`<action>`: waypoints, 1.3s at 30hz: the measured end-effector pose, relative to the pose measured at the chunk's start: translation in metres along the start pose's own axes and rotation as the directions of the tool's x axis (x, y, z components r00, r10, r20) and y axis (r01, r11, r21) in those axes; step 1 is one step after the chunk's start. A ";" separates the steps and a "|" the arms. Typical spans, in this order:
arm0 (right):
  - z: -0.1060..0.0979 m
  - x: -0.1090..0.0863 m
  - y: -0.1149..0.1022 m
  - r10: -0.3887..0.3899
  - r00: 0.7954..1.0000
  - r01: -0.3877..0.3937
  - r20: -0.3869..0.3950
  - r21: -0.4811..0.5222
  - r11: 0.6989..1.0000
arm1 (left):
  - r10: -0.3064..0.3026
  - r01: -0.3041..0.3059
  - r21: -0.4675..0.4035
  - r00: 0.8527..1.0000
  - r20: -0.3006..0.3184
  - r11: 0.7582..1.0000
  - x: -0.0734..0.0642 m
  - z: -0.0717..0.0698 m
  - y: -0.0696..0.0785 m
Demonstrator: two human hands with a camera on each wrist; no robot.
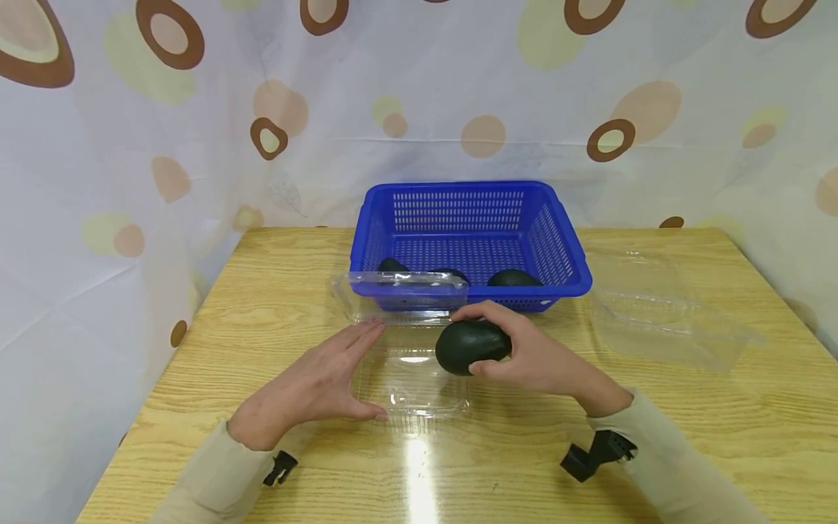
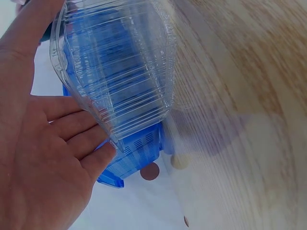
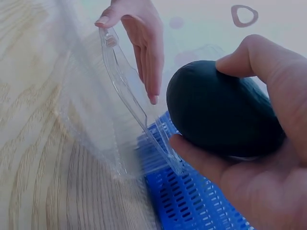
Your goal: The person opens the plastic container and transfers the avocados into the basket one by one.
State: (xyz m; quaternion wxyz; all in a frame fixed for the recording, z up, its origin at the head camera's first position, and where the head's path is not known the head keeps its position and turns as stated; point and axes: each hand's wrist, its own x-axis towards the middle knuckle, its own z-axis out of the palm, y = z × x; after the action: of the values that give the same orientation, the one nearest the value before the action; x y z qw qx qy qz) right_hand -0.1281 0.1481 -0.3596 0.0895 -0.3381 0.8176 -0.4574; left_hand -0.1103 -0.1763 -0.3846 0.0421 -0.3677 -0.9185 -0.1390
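My right hand (image 1: 524, 353) grips a dark green avocado (image 1: 468, 348), thumb on one side and fingers on the other, above the right part of a clear plastic clamshell box (image 1: 415, 386). The box stands on the table with its lid (image 1: 406, 291) raised at the back. At the box's left side is my left hand (image 1: 314, 386), its fingers extended and thumb spread apart. In the left wrist view the fingertips (image 2: 103, 155) lie right at the rim of the clear box (image 2: 120, 76). The right wrist view shows the avocado (image 3: 218, 110) close up, with the box rim beyond it.
A blue plastic basket (image 1: 471, 185) with several dark avocados (image 1: 513, 278) along its near side stands behind the box. Another clear plastic container (image 1: 655, 320) sits to the right on the wooden table (image 1: 249, 306). A patterned curtain (image 1: 419, 94) hangs at the back and sides.
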 end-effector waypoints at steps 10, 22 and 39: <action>-0.020 -0.007 0.004 0.035 0.999 -0.033 -0.036 0.048 0.998 | -0.009 0.009 0.001 1.000 -0.006 1.000 -0.001 0.000 0.000; -0.047 -0.009 0.002 0.016 0.991 -0.019 -0.130 -0.023 1.000 | -0.011 0.011 -0.003 1.000 -0.001 1.000 0.000 -0.001 0.001; -0.065 0.012 -0.007 0.238 0.916 -0.260 -0.323 -0.026 0.965 | -0.021 0.021 -0.011 1.000 0.017 1.000 0.000 -0.002 0.001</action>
State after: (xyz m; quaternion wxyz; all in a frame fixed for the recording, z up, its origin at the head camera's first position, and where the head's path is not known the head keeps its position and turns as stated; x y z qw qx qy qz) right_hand -0.1633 0.1828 -0.3154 0.0028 -0.1564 0.8729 -0.4622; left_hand -0.1097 -0.1759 -0.3828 0.0309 -0.3594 -0.9219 -0.1414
